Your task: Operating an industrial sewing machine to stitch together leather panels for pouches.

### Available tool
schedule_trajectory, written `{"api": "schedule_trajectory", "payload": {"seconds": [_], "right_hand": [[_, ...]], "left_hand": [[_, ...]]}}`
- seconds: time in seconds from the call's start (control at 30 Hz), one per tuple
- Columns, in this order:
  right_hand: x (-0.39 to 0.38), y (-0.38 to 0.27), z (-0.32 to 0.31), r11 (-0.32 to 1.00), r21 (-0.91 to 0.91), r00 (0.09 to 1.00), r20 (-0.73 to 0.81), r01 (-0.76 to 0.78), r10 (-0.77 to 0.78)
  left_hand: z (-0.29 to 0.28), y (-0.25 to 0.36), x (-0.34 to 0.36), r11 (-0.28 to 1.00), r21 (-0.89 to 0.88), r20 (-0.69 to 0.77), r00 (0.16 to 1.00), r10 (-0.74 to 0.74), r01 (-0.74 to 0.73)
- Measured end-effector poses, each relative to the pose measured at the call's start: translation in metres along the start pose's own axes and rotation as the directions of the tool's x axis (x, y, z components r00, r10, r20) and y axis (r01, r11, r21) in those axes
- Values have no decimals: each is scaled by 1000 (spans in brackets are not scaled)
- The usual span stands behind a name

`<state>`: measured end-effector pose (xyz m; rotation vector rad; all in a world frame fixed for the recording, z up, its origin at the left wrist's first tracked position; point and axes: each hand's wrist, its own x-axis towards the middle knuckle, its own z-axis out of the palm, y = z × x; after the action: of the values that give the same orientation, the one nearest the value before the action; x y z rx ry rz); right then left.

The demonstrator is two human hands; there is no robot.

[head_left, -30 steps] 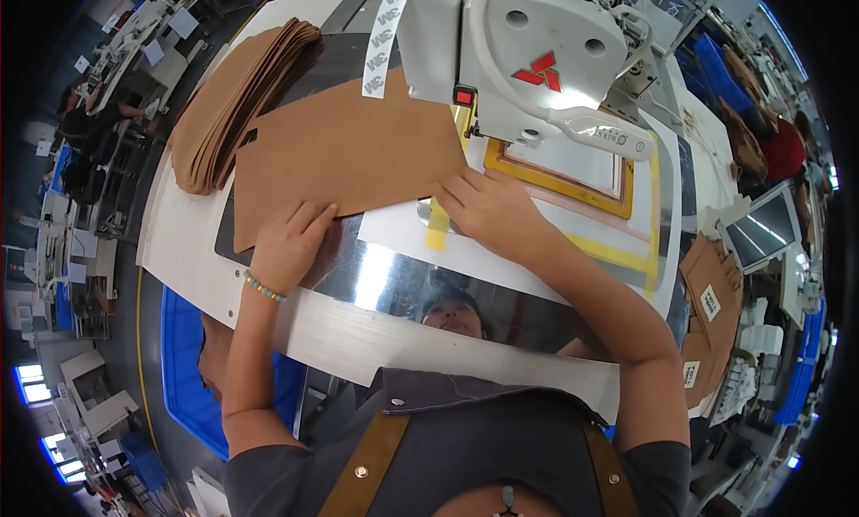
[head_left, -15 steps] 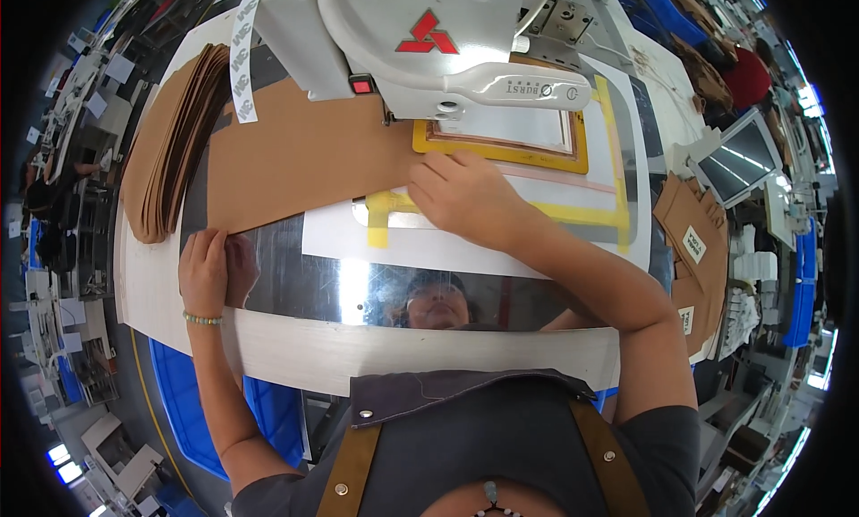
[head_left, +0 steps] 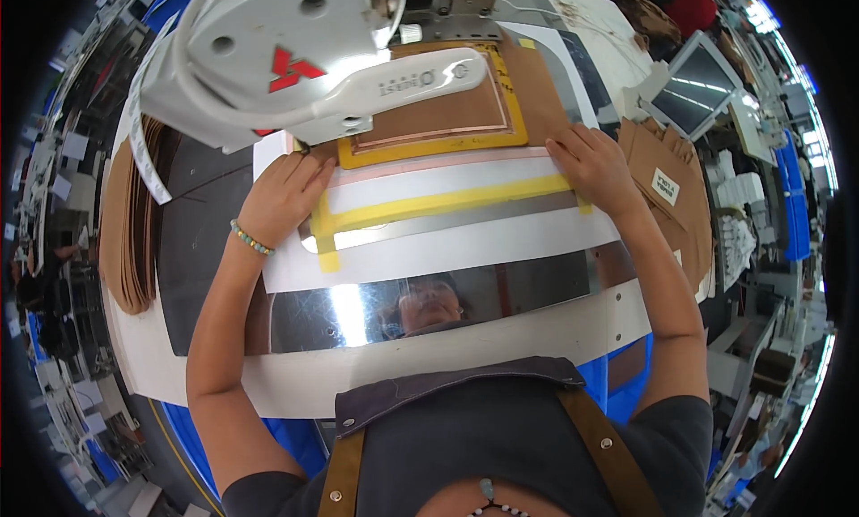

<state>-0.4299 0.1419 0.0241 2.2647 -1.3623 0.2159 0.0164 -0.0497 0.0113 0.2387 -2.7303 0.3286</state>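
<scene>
A flat brown panel (head_left: 543,87) lies under a yellow rectangular frame (head_left: 429,155) of the white sewing machine, and brown also shows inside the frame. My left hand (head_left: 284,193), with a beaded bracelet at its wrist, is closed at the panel's near left corner; the machine head partly hides that end. At the near right corner, my right hand (head_left: 593,166) has its fingers curled and closed on the panel's edge. The panel's near edge runs along a pink line on a white sheet (head_left: 394,253) marked with yellow tape (head_left: 447,199).
The white machine head (head_left: 313,69) overhangs the left half of the frame. A stack of brown panels (head_left: 128,222) stands at the left, beside a hanging white strip (head_left: 148,154). More brown pieces (head_left: 680,177) lie at the right, below a screen (head_left: 693,85). A shiny metal plate (head_left: 501,293) borders the near table edge.
The brown panel has moved right and under the yellow frame. My left hand went right and away from me, to beside the frame; my right hand shifted right to the panel's other corner.
</scene>
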Motion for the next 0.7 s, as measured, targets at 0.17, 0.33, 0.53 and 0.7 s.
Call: {"api": "schedule_trajectory", "payload": {"seconds": [0.17,0.33,0.53,0.7], "right_hand": [[-2,-2,5,988,124,994,-47,-89,95],[-7,-6,7,983,158,993,-56,-97,107],[-12,-19,-1,965,182,981,6,-191,193],[-7,-33,-4,914,272,953,86,-302,289]], "left_hand": [[-8,2,-5,998,-25,53,997,-50,52],[-10,17,-8,976,-106,2,982,-189,188],[-9,21,-8,963,-104,-15,968,-251,248],[-14,22,-19,944,-125,11,952,-307,306]]}}
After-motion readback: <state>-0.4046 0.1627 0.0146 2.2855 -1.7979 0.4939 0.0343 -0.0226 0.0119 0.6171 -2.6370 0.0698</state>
